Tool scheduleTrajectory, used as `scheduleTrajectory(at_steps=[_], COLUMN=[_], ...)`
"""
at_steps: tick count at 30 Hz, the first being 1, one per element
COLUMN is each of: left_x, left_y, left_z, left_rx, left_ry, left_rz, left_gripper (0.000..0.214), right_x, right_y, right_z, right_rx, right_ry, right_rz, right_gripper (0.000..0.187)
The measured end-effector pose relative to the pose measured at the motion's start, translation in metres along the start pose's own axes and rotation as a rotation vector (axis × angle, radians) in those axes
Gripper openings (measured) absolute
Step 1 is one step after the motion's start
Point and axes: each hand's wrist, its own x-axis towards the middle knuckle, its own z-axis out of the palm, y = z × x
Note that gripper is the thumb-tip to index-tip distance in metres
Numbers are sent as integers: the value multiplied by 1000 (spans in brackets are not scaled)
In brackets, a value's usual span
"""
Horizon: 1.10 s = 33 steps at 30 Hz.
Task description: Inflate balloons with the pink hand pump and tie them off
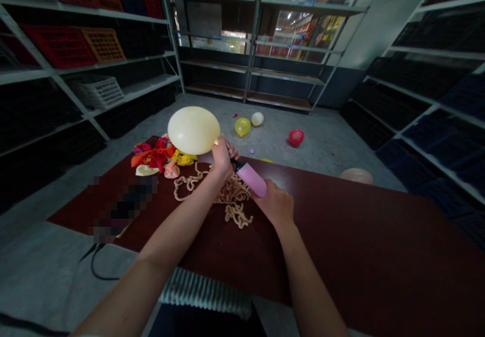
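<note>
A pale yellow inflated balloon [193,130] is held at its neck by my left hand [223,156], whose fingers are closed around it. My right hand [278,204] is wrapped round the back end of a pink hand pump [251,179]. The pump's black tip points up and left into my left hand, where the balloon's mouth is hidden by the fingers. Beneath the pump a tan knotted rope [238,214] lies in a loose heap on the dark red table [341,236]. Left of the rope is a pile of uninflated balloons [159,156] in red, orange, yellow and pink.
A blurred-out dark object [127,208] with a cable lies on the table's left side. On the floor beyond are a yellow balloon [242,126], a white balloon [257,119] and a red balloon [296,137]. Shelves with crates [102,93] stand around.
</note>
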Motion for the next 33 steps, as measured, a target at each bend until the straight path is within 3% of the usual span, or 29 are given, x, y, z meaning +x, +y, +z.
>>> scheduleTrajectory(at_steps=[9,17,23,28,33], left_x=[-11,-38,-54,-50,-45], left_y=[31,83,111,110,97], left_z=[-7,-42,-65,-57,-30], left_rx=[-118,-171,-205,-171,-116], left_ry=[-2,86,203,242,199], left_rz=[169,384,450,513,526], left_gripper=[50,49,49,50,49], right_x=[7,8,8,5,5], right_y=[7,24,27,24,23], right_z=[11,12,7,12,13], right_rx=[21,-17,40,119,154], right_ry=[161,223,182,147,169], right_rz=[-150,-294,-349,-325,-278], right_gripper=[47,42,31,37,40])
